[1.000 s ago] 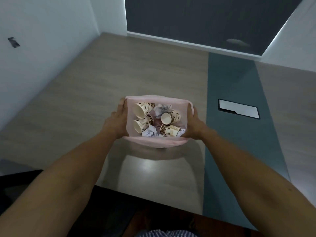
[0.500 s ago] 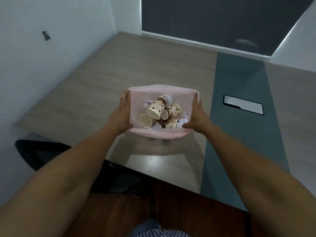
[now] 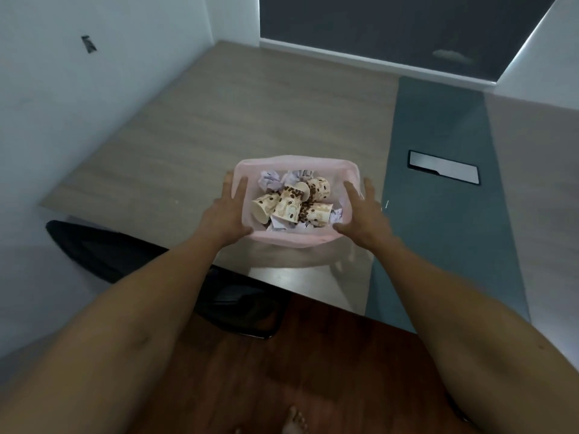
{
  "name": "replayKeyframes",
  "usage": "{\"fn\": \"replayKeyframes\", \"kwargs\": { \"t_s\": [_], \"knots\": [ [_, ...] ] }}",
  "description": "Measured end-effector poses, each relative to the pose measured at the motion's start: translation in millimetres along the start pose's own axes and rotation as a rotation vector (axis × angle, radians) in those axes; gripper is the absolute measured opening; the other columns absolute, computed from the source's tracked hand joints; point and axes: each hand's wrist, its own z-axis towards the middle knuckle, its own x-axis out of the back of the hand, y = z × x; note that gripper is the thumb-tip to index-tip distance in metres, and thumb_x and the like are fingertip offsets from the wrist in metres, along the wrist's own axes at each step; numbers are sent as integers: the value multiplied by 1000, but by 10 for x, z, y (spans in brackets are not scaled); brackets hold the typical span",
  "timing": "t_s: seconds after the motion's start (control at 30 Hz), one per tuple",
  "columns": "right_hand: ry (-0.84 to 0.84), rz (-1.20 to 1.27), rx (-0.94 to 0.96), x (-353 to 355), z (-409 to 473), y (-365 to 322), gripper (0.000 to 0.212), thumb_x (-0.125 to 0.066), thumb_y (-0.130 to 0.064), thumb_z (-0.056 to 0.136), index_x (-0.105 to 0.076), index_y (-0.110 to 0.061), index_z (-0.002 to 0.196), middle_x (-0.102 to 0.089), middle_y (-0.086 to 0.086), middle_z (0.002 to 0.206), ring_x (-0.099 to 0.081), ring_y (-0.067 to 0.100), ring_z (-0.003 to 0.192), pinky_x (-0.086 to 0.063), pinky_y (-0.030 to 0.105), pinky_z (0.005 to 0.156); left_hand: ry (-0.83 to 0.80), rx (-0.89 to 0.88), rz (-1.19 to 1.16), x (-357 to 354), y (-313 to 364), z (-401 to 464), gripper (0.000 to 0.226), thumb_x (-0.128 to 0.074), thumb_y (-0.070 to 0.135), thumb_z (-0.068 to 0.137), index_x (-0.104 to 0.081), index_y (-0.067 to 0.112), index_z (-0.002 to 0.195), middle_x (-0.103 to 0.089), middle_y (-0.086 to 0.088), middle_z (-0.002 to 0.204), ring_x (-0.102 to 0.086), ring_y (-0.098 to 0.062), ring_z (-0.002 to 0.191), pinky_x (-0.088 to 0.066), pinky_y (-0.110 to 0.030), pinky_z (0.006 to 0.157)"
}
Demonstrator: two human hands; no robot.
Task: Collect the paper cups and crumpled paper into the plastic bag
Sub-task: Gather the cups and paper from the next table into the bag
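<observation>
On the wooden table (image 3: 219, 120), near its front edge, a pink plastic bag (image 3: 293, 242) stands with its mouth wide open, and I see both bare hands placed against its sides. My left hand (image 3: 227, 211) lies on the bag's left side with fingers extended and spread, thumb toward the near rim; my right hand (image 3: 363, 214) mirrors it on the right side, fingers likewise splayed. Both look flattened against the plastic rather than closed on it, though whether either pinches the rim I cannot tell. Inside the bag lie several paper cups (image 3: 289, 203) printed with brown coffee beans, tipped on their sides and heaped together, one with its open mouth facing left. Pale crumpled paper (image 3: 269, 180) sits behind them toward the far wall of the bag, with more scraps beneath the cups. To the right, a dark teal strip (image 3: 438, 183) runs along the table and carries a rectangular white panel (image 3: 443, 171). A black chair (image 3: 125, 255) sits below the table's near left corner.
</observation>
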Motion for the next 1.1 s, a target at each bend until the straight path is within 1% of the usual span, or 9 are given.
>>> {"fn": "replayKeyframes", "kwargs": {
  "t_s": [0.13, 0.23, 0.37, 0.47, 0.67, 0.73, 0.9, 1.0, 1.1],
  "knots": [
    [243, -20, 24, 83, -257, -259, 58, -70, -35, 86, -47, -15, 135, -40, 15, 139, -53, 40, 115, -52, 49, 89, 63, 68, -45, 250, -44, -321, 72, -67, 42, 89, -30, 19, 146, -31, -12, 148, -60, -42, 112, -52, -52, 88],
    [176, 69, 42, 72, -472, -585, 51, -67, -26, 90, -46, -15, 134, -45, 12, 132, -55, 36, 110, -53, 48, 85, 67, 100, -18, 427, -268, -595, 56, -60, 41, 94, -41, 16, 139, -49, -14, 136, -59, -40, 115, -50, -50, 91],
    [-60, 72, 72, -78, -780, -1012, 68, -66, -20, 89, -34, -19, 149, -45, 14, 145, -54, 36, 122, -50, 48, 95, 83, 115, 26, 597, -701, -996, 51, -57, 39, 96, -46, 12, 138, -54, -15, 132, -57, -37, 116, -49, -48, 90],
    [-170, 88, 112, -272, -1051, -1269, 79, -68, -11, 85, -30, -18, 154, -47, 18, 143, -53, 36, 125, -49, 45, 98, 92, 157, 54, 670, -978, -1302, 50, -55, 39, 97, -47, 11, 138, -55, -16, 131, -56, -38, 116, -49, -48, 88],
    [-321, 65, 139, -728, -1516, -1630, 89, -74, -19, 79, -32, -20, 157, -42, 7, 157, -48, 27, 136, -45, 44, 109, 140, 249, 61, 540, -1411, -1916, 42, -52, 38, 98, -54, 6, 125, -53, -19, 127, -46, -37, 122, -49, -49, 88],
    [-336, 75, 137, -861, -1588, -1716, 80, -73, -24, 80, -38, -22, 152, -47, 6, 153, -51, 27, 133, -47, 46, 107, 162, 322, 0, 479, -1476, -2045, 45, -50, 44, 99, -56, 6, 121, -50, -19, 129, -44, -37, 123, -48, -50, 89],
    [-260, 67, 125, -1028, -1596, -1833, 24, -64, -25, 93, -59, -20, 116, -65, 8, 121, -61, 29, 110, -51, 48, 95, 163, 530, -271, 367, -1466, -2090, 57, -48, 55, 96, -49, 14, 135, -35, -19, 142, -49, -42, 118, -47, -47, 90],
    [-237, 79, 77, -1118, -1557, -1841, 22, -65, -25, 94, -63, -15, 113, -66, 12, 116, -62, 31, 106, -52, 48, 93, 151, 575, -498, 224, -1451, -2031, 55, -44, 52, 99, -42, 21, 144, -46, -16, 134, -55, -38, 110, -45, -39, 86],
    [-234, 115, 51, -1195, -1547, -1822, 24, -64, -23, 95, -63, -13, 117, -65, 13, 118, -61, 31, 107, -52, 48, 94, 235, 578, -719, 109, -1424, -1964, 46, -46, 41, 100, -49, 17, 140, -53, -14, 130, -56, -28, 104, -50, -37, 89]
  ]
}}
